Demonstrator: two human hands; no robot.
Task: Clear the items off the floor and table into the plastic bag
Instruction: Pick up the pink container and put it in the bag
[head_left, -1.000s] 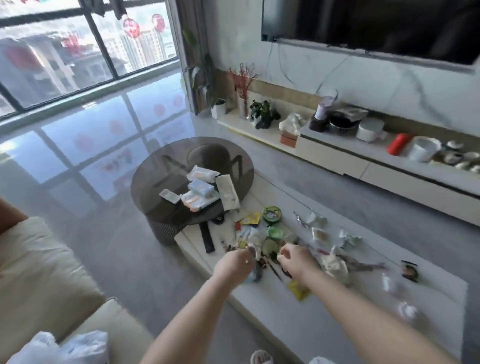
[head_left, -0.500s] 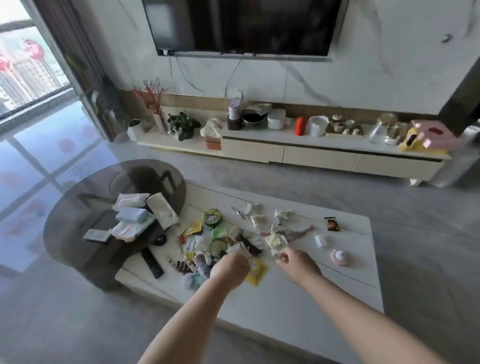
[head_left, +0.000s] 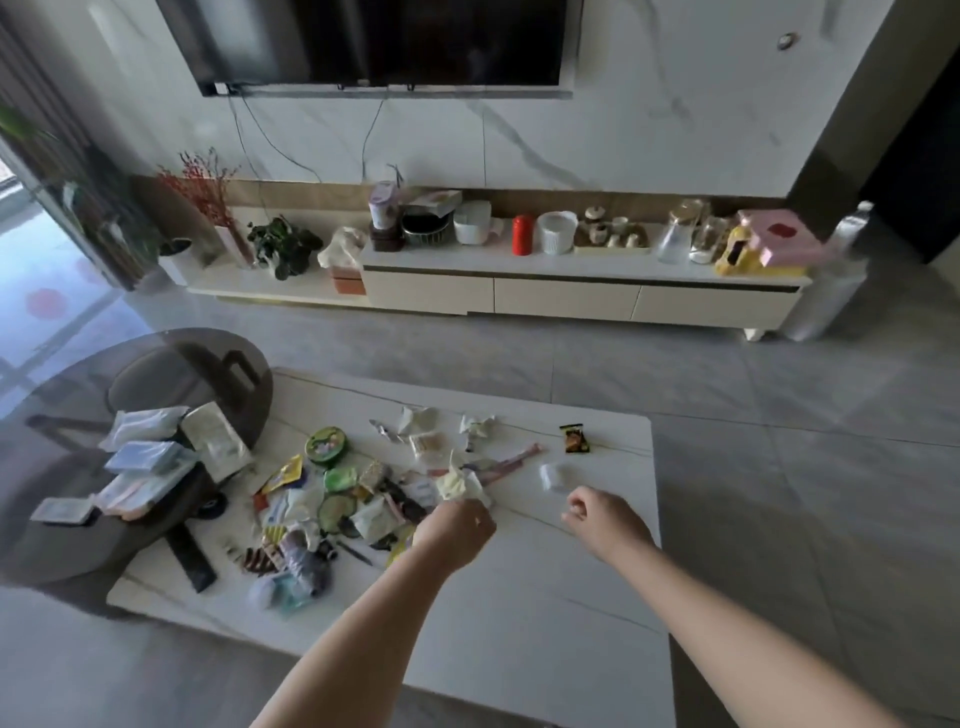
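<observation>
Table (head_left: 545, 613): a low white slab, its left and middle part strewn with litter; the near right part looks bare.
Litter pile (head_left: 332, 499): wrappers, packets, crumpled paper and a green round tin (head_left: 326, 445) lie heaped together; a dark snack packet (head_left: 574, 439) lies apart near the far right edge.
Plastic bag: nowhere in view, so I cannot say where it waits.
Left hand (head_left: 457, 530): fingers curled, pinching a crumpled pale tissue (head_left: 460, 483) at the pile's right edge.
Right hand (head_left: 602, 522): loosely curled over the bare top, just beside a small white wad (head_left: 553, 475); whether it holds anything I cannot tell.
Progress: barely begun, by my reckoning; nearly all the litter remains on the table, nothing bagged.
</observation>
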